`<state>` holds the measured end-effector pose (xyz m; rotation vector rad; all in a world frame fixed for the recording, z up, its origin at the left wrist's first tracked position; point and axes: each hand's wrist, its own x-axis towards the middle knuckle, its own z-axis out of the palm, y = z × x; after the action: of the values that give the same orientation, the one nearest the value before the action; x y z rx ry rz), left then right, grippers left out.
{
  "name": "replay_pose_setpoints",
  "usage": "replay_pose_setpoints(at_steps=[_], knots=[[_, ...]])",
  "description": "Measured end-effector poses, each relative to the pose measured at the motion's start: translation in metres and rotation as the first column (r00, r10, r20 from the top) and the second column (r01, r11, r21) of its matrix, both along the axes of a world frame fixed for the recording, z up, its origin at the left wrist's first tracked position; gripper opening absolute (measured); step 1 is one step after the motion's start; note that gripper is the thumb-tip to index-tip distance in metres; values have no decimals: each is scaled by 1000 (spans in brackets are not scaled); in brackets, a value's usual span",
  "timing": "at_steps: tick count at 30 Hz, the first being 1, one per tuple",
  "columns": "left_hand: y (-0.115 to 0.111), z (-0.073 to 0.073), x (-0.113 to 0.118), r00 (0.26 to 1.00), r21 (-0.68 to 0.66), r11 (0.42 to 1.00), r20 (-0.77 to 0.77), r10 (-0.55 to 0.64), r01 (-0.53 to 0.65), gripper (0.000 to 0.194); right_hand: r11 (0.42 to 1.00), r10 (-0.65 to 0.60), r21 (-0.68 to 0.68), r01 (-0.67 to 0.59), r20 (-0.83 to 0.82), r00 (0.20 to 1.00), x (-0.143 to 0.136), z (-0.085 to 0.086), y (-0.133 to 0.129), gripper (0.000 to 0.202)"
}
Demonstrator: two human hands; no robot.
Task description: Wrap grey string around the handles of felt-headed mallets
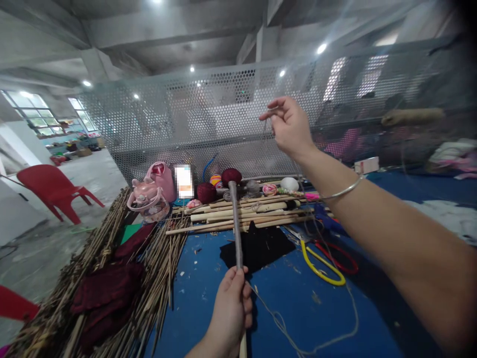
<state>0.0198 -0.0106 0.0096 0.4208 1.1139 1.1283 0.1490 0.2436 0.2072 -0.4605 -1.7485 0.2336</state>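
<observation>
My left hand [231,303] is closed round a long stick [235,226] that stands up in front of me. The stick is wrapped in grey over its upper part, and a dark red padded ball [231,176] tops it, like a mallet. Bare pale wood shows below my fist. Raised at the right, my right hand [288,122] pinches a thin grey thread [265,130] that hangs from its fingertips. A loose length of pale string [278,318] curls over the blue table [201,298] beside my left hand. Black cloth [261,248] lies behind the stick.
Yellow- and red-handled scissors [322,266] lie at the right. Wooden sticks [208,216], a dark red yarn ball [206,193] and a white ball [289,184] sit at the back, before a perforated metal screen [223,114]. Thin twigs [149,278] and maroon cloth [108,293] cover the left.
</observation>
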Motion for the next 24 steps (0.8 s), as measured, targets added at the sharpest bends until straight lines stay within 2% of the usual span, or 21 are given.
replay_pose_setpoints(at_steps=[7, 12, 14, 15, 17, 19, 20, 21, 22, 23, 24], knots=[[-1, -6, -1, 1000, 40, 999, 4, -12, 12, 40, 980, -14, 192, 45, -162, 987, 6, 48, -49, 12], [0, -4, -1, 1000, 45, 999, -17, -19, 19, 39, 962, 9, 272, 23, -116, 993, 8, 78, -117, 17], [0, -3, -1, 999, 49, 999, -24, -22, 23, 38, 977, 1, 212, 5, -30, 1000, 11, 81, -143, 21], [0, -3, -1, 999, 48, 999, -28, -24, 26, 37, 989, -10, 147, 7, 23, 1000, 15, 78, -153, 22], [0, -3, -2, 999, 43, 999, -38, -25, 27, 34, 997, -12, -75, 26, 182, 983, 26, 61, -169, 19], [-1, -4, -2, 999, 53, 998, -47, -20, 22, 32, 938, 96, -342, 55, 408, 908, 43, 31, -180, 12], [-1, -4, -2, 999, 61, 998, -50, -17, 20, 31, 888, 228, -455, 58, 547, 805, 52, 13, -185, 10], [-2, -4, -3, 999, 72, 997, -49, -17, 21, 30, 861, 338, -504, 74, 673, 658, 60, -7, -189, 8], [-2, -4, -3, 999, 81, 996, -44, -21, 24, 29, 846, 395, -523, 100, 742, 541, 67, -26, -192, 7], [-2, -4, -3, 999, 87, 996, -39, -26, 30, 29, 855, 370, -498, 145, 781, 502, 72, -45, -195, 11], [-2, -4, -3, 999, 90, 995, -35, -32, 36, 28, 874, 260, -438, 211, 788, 558, 73, -63, -198, 17]])
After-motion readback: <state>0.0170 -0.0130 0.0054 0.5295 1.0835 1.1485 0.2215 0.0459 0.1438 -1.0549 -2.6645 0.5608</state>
